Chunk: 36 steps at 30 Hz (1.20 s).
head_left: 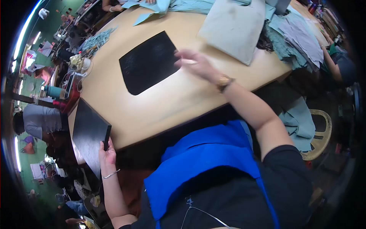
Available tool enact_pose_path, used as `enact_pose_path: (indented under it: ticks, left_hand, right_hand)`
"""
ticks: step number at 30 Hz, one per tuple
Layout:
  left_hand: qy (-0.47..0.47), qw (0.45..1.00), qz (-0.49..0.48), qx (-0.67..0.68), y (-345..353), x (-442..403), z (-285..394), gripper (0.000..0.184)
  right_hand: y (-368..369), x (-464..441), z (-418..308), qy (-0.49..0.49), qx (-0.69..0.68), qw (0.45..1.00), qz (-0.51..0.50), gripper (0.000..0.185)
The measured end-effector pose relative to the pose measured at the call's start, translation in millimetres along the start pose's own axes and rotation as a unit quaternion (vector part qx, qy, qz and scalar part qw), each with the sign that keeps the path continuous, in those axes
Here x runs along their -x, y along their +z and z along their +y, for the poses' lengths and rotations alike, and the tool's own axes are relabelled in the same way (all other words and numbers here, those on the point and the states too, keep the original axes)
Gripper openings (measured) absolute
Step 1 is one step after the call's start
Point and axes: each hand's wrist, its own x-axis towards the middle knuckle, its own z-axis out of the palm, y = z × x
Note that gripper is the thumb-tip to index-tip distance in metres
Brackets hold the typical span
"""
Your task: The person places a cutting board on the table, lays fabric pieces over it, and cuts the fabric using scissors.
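Note:
My left hand (108,153) grips the near edge of a stiff black board (88,128), which is tilted at the table's left corner. The thumb and fingers close around the board's edge. Over the table, my right hand (200,66) is at the right edge of a black rectangular panel (148,63) with rounded corners, which lies flat. Its fingers are curled and somewhat blurred. A small whitish thing shows between them, too unclear to name. I cannot tell whether the fingertips touch the panel.
A large grey-white pattern board (234,30) lies on the pale table (152,114). Green fabric pieces (293,38) are heaped at the right, with more at the far edge beside another person's hands. A plastic chair (322,133) holding cloth stands to the right. Other people work around.

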Motion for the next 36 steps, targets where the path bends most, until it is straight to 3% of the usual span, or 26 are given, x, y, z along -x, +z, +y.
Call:
enact_pose_path:
  ticks: [1, 2, 3, 5, 6, 10, 14, 17, 18, 21, 22, 23, 24, 25, 29, 31, 33, 35, 36]
  left_hand:
    - [-0.014, 1.0, -0.008, 0.017, 5, 3, 2, 0.032]
    - [-0.026, 0.999, -0.015, 0.034, 9, 6, 4, 0.032]
    - [-0.038, 0.996, -0.033, 0.068, 23, 10, -35, 0.031]
    - [-0.041, 0.995, -0.038, 0.083, 34, 17, -31, 0.031]
    - [-0.039, 0.995, -0.043, 0.077, 37, 19, -24, 0.031]
    - [-0.075, 0.991, -0.046, 0.103, 44, 15, -41, 0.031]
    - [-0.052, 0.989, -0.042, 0.132, 67, 27, -64, 0.031]
    - [-0.068, 0.986, -0.031, 0.147, 75, 35, -79, 0.03]
    - [-0.07, 0.986, -0.027, 0.149, 76, 34, -83, 0.03]
    - [-0.055, 0.988, -0.013, 0.145, 77, 34, -97, 0.03]
    - [-0.047, 0.989, -0.01, 0.143, 78, 36, -99, 0.03]
    - [-0.04, 0.989, -0.007, 0.139, 79, 40, -99, 0.029]
    - [-0.05, 0.988, -0.008, 0.148, 78, 45, -98, 0.028]
    - [-0.044, 0.99, -0.011, 0.137, 79, 51, -96, 0.028]
    - [-0.031, 0.994, -0.007, 0.104, 75, 69, -84, 0.025]
    - [-0.04, 0.993, -0.029, 0.111, 69, 72, -80, 0.024]
    - [-0.06, 0.987, -0.079, 0.128, 60, 71, -82, 0.022]
    - [-0.032, 0.991, -0.082, 0.104, 66, 76, -85, 0.02]
    - [-0.045, 0.986, -0.13, 0.095, 67, 79, -86, 0.021]
  right_hand:
    - [0, 3, 1, 0.006, 0.0, 1.0, 0.003, 0.04]
    - [15, -12, 16, -0.115, 0.178, 0.976, -0.048, 0.045]
    - [-9, -19, 31, -0.169, 0.293, 0.937, -0.09, 0.044]
    - [-5, -32, 25, -0.184, 0.351, 0.909, -0.129, 0.042]
    - [3, -38, 31, -0.218, 0.341, 0.905, -0.127, 0.03]
    - [17, -46, 39, -0.25, 0.371, 0.889, -0.104, 0.016]
    - [10, -20, 9, -0.259, 0.326, 0.904, -0.099, 0.015]
    - [0, 32, -15, -0.226, 0.337, 0.899, -0.167, 0.013]
    - [-2, 52, -27, -0.176, 0.28, 0.924, -0.191, 0.015]
    - [18, 72, -55, -0.162, 0.195, 0.954, -0.158, 0.03]
    - [36, 71, -63, -0.014, 0.045, 0.979, -0.197, 0.038]
    - [60, 68, -72, 0.136, -0.106, 0.959, -0.226, 0.045]
    - [85, 64, -77, 0.248, -0.254, 0.902, -0.247, 0.052]
    - [113, 58, -78, 0.35, -0.391, 0.811, -0.258, 0.059]
    - [212, 27, -89, 0.374, -0.536, 0.692, -0.307, 0.064]
    - [239, 21, -98, 0.342, -0.541, 0.718, -0.273, 0.053]
    - [257, 16, -95, 0.346, -0.461, 0.783, -0.233, 0.033]
    - [277, 14, -79, 0.279, -0.522, 0.78, -0.204, 0.033]
    - [262, 10, -84, 0.279, -0.455, 0.819, -0.208, 0.032]
